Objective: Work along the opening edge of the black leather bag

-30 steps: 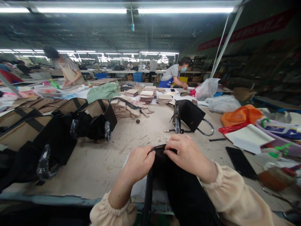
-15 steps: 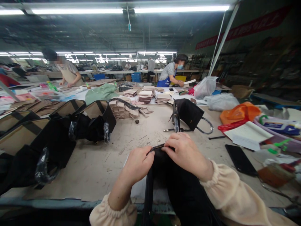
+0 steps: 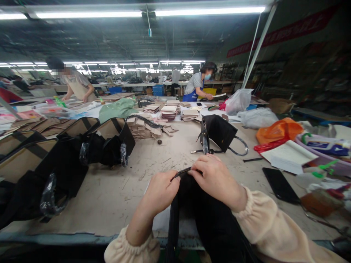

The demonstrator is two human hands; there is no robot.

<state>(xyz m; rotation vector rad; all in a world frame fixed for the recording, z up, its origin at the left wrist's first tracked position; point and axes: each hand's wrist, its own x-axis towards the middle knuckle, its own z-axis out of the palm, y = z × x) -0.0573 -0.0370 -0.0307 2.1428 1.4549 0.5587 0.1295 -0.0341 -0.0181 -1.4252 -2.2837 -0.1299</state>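
Note:
A black bag (image 3: pixel 216 226) lies at the table's front edge, its lower part running out of view at the bottom. My left hand (image 3: pixel 163 188) pinches the left end of the bag's upper edge between thumb and fingers. On the right end of that same edge, my right hand (image 3: pixel 212 177) is closed with thumb and bent fingers. The stretch of dark edge between my hands is taut. Just beyond my right hand sits another black handbag (image 3: pixel 221 133), tilted, with plastic-wrapped handles and a strap lying on the table.
Several black bags (image 3: pixel 68 164) with wrapped handles stand at the left. Stacked tan panels (image 3: pixel 142 128) and a green cloth (image 3: pixel 117 109) lie farther back. At the right are a phone (image 3: pixel 281 185), an open notebook (image 3: pixel 290 156) and an orange bag (image 3: pixel 279 130). Two co-workers stand across the table.
My hands keep the same grip on the bag's edge and have hardly moved. The co-worker at the back right has lowered the flat piece slightly; the one at left has shifted their arms.

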